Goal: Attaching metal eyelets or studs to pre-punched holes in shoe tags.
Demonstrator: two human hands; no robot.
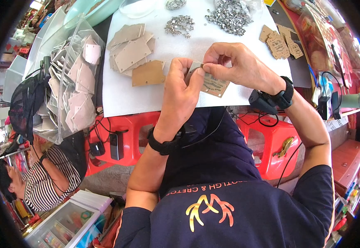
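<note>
Above the near edge of a white table sheet [126, 99], both hands meet over a thin brown printed plate [216, 87] with small corner holes. My left hand [180, 91] pinches the plate between thumb and fingers, where a pale grey piece shows beside the thumb. With thumb and forefinger closed, my right hand [240, 62] is at the plate's upper edge; anything tiny between those fingertips is hidden. To the left lies a bare brown plate [148, 73], next to a stack of pale grey plates [132, 51]. Small shiny metal pieces [179, 25] are heaped beyond the hands.
A larger heap of metal pieces [229, 17] lies farther back. Printed brown plates [277, 44] rest at the right. A clear bin [101, 39] full of grey plates stands left. Red stools [140, 124] are under the table edge. Another person [50, 182] sits at left.
</note>
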